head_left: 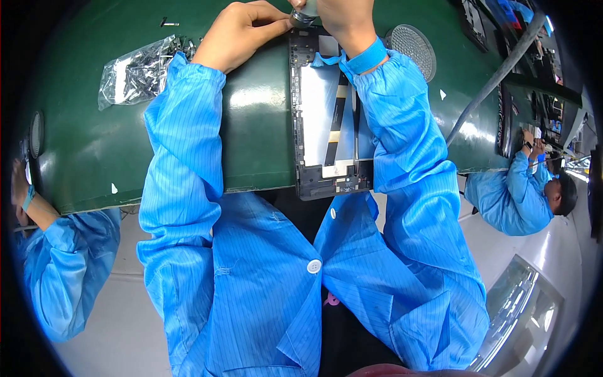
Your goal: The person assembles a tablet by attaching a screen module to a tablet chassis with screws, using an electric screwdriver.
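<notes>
Green glossy workbench (257, 147); blue-sleeved co-workers at left (69, 276) and right margins. Opened tablet housing (317, 110) lies lengthwise at the front edge, its near end slightly overhanging. Right hand (344, 19), blue strap (367, 58) at wrist, over the far end, closed around a metal cylindrical tool (304, 17); fingers partly cut off by frame. Left hand (242, 32) beside it, thumb and finger drawn together near the tool; cannot tell whether anything is pinched. Clear bag of small dark parts (135, 74) lies left; round textured disc (411, 50) right of housing.
</notes>
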Available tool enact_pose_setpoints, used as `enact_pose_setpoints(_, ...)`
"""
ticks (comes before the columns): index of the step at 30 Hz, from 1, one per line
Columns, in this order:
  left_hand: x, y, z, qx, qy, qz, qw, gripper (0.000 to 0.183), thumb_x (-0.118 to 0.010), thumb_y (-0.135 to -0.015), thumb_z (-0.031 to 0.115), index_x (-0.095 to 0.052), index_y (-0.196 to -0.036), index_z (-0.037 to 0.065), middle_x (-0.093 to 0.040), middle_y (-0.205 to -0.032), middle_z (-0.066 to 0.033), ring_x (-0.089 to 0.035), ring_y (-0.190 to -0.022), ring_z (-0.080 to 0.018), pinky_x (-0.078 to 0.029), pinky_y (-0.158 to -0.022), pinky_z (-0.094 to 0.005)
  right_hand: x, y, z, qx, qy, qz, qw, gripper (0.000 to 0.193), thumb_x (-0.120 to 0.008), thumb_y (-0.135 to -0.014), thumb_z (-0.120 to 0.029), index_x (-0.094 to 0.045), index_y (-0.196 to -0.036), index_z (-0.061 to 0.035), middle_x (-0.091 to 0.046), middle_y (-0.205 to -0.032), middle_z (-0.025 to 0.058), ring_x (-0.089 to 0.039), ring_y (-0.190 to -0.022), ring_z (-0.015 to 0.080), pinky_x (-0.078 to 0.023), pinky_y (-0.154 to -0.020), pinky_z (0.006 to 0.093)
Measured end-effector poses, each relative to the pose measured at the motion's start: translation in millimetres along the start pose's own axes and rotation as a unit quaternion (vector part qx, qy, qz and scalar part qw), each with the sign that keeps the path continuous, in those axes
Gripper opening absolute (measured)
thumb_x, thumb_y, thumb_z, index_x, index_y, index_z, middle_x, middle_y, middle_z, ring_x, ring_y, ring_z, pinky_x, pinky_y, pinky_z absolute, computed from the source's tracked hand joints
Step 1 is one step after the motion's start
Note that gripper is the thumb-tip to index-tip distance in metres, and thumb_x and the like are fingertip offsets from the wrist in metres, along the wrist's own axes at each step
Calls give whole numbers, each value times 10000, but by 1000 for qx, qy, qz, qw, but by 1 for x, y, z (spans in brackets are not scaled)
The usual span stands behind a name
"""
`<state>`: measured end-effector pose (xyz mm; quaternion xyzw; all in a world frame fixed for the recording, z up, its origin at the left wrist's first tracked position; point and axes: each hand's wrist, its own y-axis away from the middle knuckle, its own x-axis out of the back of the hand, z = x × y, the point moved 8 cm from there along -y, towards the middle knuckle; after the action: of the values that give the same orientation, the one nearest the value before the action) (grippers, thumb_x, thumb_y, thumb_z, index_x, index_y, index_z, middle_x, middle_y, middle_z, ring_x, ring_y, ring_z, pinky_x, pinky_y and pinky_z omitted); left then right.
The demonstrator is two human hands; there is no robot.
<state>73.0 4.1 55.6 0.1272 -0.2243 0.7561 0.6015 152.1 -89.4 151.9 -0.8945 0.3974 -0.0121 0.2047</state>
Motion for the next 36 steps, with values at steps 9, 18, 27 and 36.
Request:
enact_pose_setpoints(9,0,-1,17,11,9,30,999,235,-724,-905,177,-750,-1040,-13,-737,-931,-117,-697,-827,-192,-546,-786,-321,8,2,-5,4,-17,50,999,154,-687,-948,-119,-658,-859,3,-616,-606,29,-528,-443,83,-398,-416,241)
enact_pose_setpoints(18,23,92,147,-142,-270,206,930,181,-730,-834,126,-676,-996,65,-667,-992,-123,-633,-948,-333,-489,-819,-423,13,1,8,-31,-5,16,999,165,-700,-952,-164,-661,-888,-17,-601,-611,6,-532,-440,89,-400,-411,253)
enact_pose_setpoints(27,-113,183,154,-53,-323,100,939,739,-888,-694,419,-647,-1295,62,-549,-1359,-224,-566,-1170,-452,-485,-982,-524,34,2,-54,118,-60,-54,990,210,-660,-915,-1,-647,-1121,34,-697,-926,97,-705,-690,172,-575,-598,301)
enact_pose_setpoints(36,-49,34,91,-101,-417,153,890,568,-759,-850,398,-633,-1242,7,-612,-1263,-245,-652,-1012,-434,-544,-874,-464,209,39,-100,107,36,161,980,219,-548,-858,17,-650,-1049,48,-733,-963,189,-568,-475,142,-480,-439,272)
